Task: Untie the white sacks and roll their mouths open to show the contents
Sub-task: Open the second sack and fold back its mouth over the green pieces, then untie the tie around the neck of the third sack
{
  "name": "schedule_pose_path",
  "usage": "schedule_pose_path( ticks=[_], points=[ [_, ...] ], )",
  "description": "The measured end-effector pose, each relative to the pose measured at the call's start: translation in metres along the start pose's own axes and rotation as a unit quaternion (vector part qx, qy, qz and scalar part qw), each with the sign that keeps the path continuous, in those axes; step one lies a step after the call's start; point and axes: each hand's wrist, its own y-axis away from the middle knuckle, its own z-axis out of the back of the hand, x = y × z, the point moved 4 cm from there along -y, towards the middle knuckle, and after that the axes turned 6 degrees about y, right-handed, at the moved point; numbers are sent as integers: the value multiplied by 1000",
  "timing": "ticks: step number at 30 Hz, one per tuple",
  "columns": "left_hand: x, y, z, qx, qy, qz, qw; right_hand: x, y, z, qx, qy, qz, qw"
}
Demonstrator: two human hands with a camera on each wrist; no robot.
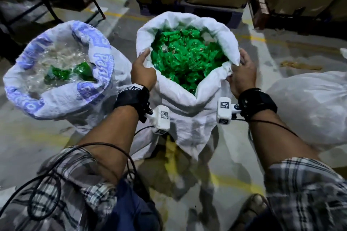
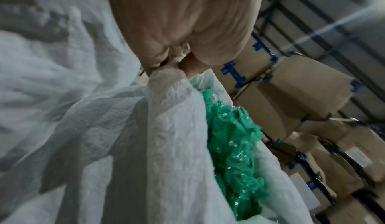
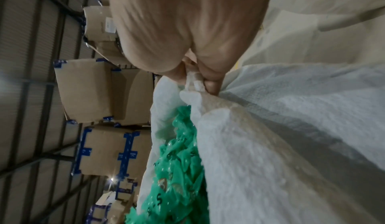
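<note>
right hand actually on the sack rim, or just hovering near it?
Touching. The right wrist view shows the right hand with fingers pinching a bunched fold of the white sack rim; head view agrees.

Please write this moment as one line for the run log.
step: rolling mouth open | sack: plain white sack, green wrappers showing | left hand: grips rim | right hand: grips rim | printed sack: already open

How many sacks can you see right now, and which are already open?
3. The plain white sack in the centre is open, both hands on its rim; the blue-printed sack to its left is open; a third sack lies at right, mouth out of view.
</note>
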Motion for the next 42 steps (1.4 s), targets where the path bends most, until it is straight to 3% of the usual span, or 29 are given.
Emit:
schedule_pose_path(
  ticks=[2,8,12,15,18,21,25,28,34,39,42],
  points=[
    [11,0,-4,3,-22,32,999,-20,-6,2,-20,17,-15,1000],
    [14,-2,-21,43,-36,30,998,-46,-12,23,-53,87,-57,993],
    [11,3,-33,73,-135,47,987,-50,-11,28,-26,142,-95,985],
    [-1,18,-42,65,-266,90,957,-46,-5,42,-38,160,-104,981],
    [-31,42,-63,37,-352,0,935,-38,1,67,-66,217,-100,969],
    [-50,76,-106,108,-347,-89,927,-24,11,100,-64,305,-69,948],
    [-50,136,-170,259,-342,-128,894,6,28,161,-68,442,-8,894],
    [-50,173,-208,334,-315,-132,879,19,36,219,-114,480,2,870],
    [-49,221,-273,398,-264,-125,870,14,27,307,-192,567,-38,800],
    [-24,221,-309,441,-265,-123,848,-11,2,343,-202,563,-82,797],
    [-8,207,-317,425,-271,-123,855,-25,-16,347,-195,573,-89,791]
  ],
)
